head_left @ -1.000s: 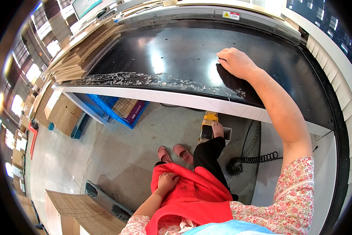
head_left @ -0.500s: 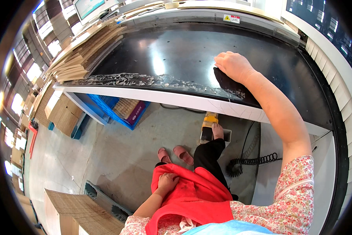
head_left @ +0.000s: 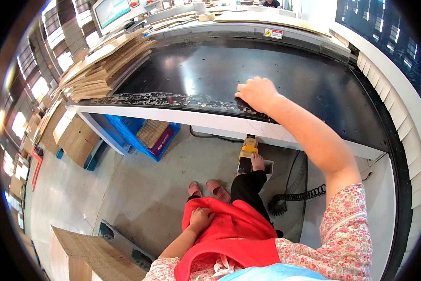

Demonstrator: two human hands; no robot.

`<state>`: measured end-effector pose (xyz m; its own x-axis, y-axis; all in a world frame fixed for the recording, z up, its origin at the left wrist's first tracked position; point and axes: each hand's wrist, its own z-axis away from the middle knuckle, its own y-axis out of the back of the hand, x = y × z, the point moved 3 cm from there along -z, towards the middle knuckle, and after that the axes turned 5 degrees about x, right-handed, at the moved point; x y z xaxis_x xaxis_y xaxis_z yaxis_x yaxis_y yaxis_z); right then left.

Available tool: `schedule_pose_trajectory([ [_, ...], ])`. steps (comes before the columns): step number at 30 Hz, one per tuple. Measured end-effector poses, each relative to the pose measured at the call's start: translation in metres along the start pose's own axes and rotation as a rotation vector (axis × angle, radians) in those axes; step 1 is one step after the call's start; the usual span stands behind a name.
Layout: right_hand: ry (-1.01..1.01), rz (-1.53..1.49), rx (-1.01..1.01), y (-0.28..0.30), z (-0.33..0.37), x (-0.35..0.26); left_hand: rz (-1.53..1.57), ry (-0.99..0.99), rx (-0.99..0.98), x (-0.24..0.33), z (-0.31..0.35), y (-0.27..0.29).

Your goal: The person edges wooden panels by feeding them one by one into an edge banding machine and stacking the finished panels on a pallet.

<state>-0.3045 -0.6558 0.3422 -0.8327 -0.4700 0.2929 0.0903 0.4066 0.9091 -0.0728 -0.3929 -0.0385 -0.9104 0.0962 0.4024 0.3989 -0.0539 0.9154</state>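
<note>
My right hand (head_left: 257,94) is closed in a fist low over the black worktop (head_left: 304,79), near its front edge. What the fingers hold, if anything, is hidden under the hand. Pale, flaky shavings (head_left: 159,99) lie in a strip along that edge, to the left of the fist. Down in my lap, my left hand (head_left: 201,219) rests on the red apron (head_left: 229,225) with its fingers laid loosely over the cloth.
Stacked brown boards (head_left: 103,65) stand at the worktop's left end. Below are a blue crate (head_left: 140,136), a yellow foot pedal (head_left: 249,149) under my bare foot and a coiled black cable (head_left: 304,194). Another person (head_left: 270,3) is far back.
My right hand has moved left and toward the front edge of the worktop, still closed. The view has tilted slightly. My left hand stays on the apron.
</note>
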Motion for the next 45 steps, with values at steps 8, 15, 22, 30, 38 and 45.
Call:
schedule_pose_trajectory([
  [8, -0.187, -0.293, 0.076, -0.014, -0.038, -0.022, -0.023, -0.108, 0.101, 0.017, 0.008, 0.006],
  [15, -0.113, -0.625, 0.330, -0.031, -0.045, -0.004, 0.035, -0.107, 0.110, 0.016, 0.010, 0.007],
  [22, -0.037, -0.789, 0.473, -0.022, -0.031, 0.001, 0.219, -0.012, 0.118, -0.006, 0.014, 0.012],
  [30, -0.127, -0.805, 0.476, -0.030, -0.026, 0.016, 0.207, -0.037, 0.177, -0.037, 0.030, 0.001],
  [38, -0.023, -0.509, 0.395, -0.032, -0.039, 0.014, 0.184, 0.078, 0.219, -0.071, 0.045, 0.001],
  [45, -0.384, -0.106, 0.093, -0.056, -0.051, 0.104, 0.226, 0.224, 0.327, -0.062, 0.050, 0.019],
])
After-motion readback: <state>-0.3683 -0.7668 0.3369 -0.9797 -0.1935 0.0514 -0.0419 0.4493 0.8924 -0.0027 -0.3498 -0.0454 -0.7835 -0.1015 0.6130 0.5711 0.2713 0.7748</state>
